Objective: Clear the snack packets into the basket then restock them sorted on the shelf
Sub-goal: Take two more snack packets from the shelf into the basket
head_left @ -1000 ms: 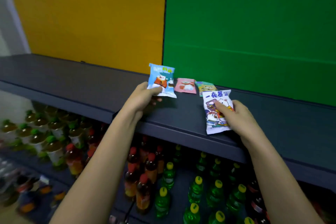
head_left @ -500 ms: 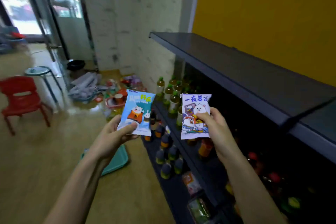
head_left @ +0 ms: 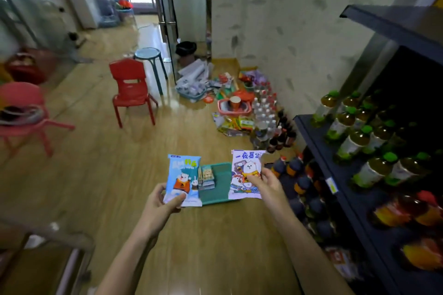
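Above basket (head_left: 219,195) | left hand (head_left: 160,208) pinches blue packet (head_left: 183,175) | right hand (head_left: 269,185) pinches white packet (head_left: 245,167)

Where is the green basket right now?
Head view, centre: the basket lies on the floor, seen between the blue packet in the left hand and the white packet in the right hand.

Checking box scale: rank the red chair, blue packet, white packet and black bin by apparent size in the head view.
1. red chair
2. blue packet and white packet: look alike, so not ranked; both are enlarged by being close to the camera
3. black bin
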Demonstrator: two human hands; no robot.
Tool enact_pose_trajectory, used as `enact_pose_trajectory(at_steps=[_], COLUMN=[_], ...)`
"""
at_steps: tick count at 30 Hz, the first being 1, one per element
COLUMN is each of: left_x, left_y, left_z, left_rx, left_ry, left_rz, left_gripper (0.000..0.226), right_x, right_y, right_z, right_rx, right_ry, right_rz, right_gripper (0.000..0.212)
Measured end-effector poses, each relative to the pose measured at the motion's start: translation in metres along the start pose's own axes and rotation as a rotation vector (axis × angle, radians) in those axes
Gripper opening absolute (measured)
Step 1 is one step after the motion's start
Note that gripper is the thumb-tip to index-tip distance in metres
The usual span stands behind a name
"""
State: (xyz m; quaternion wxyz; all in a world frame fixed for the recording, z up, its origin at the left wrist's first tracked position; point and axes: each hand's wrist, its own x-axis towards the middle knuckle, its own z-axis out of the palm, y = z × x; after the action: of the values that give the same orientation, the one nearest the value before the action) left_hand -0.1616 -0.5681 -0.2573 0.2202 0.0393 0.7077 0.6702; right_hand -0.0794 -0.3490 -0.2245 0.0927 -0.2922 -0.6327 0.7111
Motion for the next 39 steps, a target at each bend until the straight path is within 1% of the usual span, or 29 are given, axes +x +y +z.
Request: enact_pose_trajectory(at_steps=[2,4,8,10,12,13,16,18,21,24,28,32,36,39], left_x=[0.028,0.057,0.127,0.169,0.214,0.236,0.302,0.341,0.395,0.443,0.505,0.567,0.62,0.651], left_y=[-0.008,-0.016,-0.041,-0.057,-0.074,-0.083,-0.108,-0.127,-0.166,-0.221,-0.32,-0.429,-0.522,-0.575], left_z=[-0.007,-0.01,-0.009,-0.006,-0.002,0.0,0.003,0.004,0.003,0.004,0.001,0.002,0.006,0.007], left_rx=[0.003,0.0,-0.01,-0.019,-0.033,-0.04,-0.048,-0.025,0.015,0.017,0.015,0.073,0.065,0.058], left_ry=[0.026,0.046,0.072,0.08,0.093,0.098,0.096,0.085,0.081,0.085,0.09,0.087,0.093,0.125], left_rz=[-0.038,-0.077,-0.153,-0.199,-0.233,-0.244,-0.297,-0.344,-0.402,-0.444,-0.468,-0.453,-0.425,-0.385], left_gripper=[0.032,0.031,0.032,0.032,0.031,0.03,0.027,0.021,0.021,0.02,0.017,0.029,0.025,0.029], right_x=[0.027,0.057,0.131,0.175,0.224,0.247,0.311,0.349,0.403,0.453,0.516,0.577,0.635,0.669], right_y=[0.004,0.014,0.04,0.058,0.079,0.089,0.106,0.119,0.151,0.204,0.303,0.415,0.517,0.572], right_z=[0.012,0.018,0.027,0.033,0.038,0.042,0.057,0.067,0.081,0.09,0.103,0.115,0.126,0.133], right_rx=[-0.025,-0.033,-0.021,-0.063,-0.083,-0.089,-0.09,-0.089,-0.13,-0.195,-0.245,-0.296,-0.345,-0.364], right_ry=[-0.021,-0.029,-0.035,-0.055,-0.058,-0.061,-0.049,-0.031,-0.012,-0.005,0.0,-0.03,-0.025,0.007], right_rz=[0.012,0.033,0.122,0.18,0.233,0.264,0.351,0.383,0.404,0.43,0.419,0.402,0.325,0.243], right_gripper=[0.014,0.008,0.006,0.01,0.02,0.022,0.017,0.02,0.024,0.028,0.035,0.038,0.036,0.035])
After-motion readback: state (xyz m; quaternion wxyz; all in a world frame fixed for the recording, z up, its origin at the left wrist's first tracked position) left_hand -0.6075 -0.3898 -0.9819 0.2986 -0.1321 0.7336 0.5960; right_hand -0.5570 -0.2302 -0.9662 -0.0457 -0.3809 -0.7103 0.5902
